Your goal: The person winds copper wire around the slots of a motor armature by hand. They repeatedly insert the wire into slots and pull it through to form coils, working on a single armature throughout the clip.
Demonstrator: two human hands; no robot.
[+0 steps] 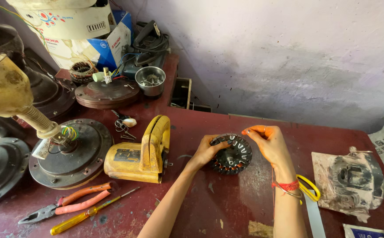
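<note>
A round black fan stator with slotted teeth and orange insulation lies on the dark red table. My left hand grips its left rim. My right hand rests over its upper right edge, fingers pinched together at the rim, a red thread band on the wrist. A thin strand seems to hang by the right wrist; I cannot tell if the fingers hold it.
A yellow power tool lies left of the stator. Fan motor housings stand at far left, red-handled pliers and a yellow screwdriver in front. Yellow-handled scissors and a wrapped part sit right. A steel bowl and boxes fill the back.
</note>
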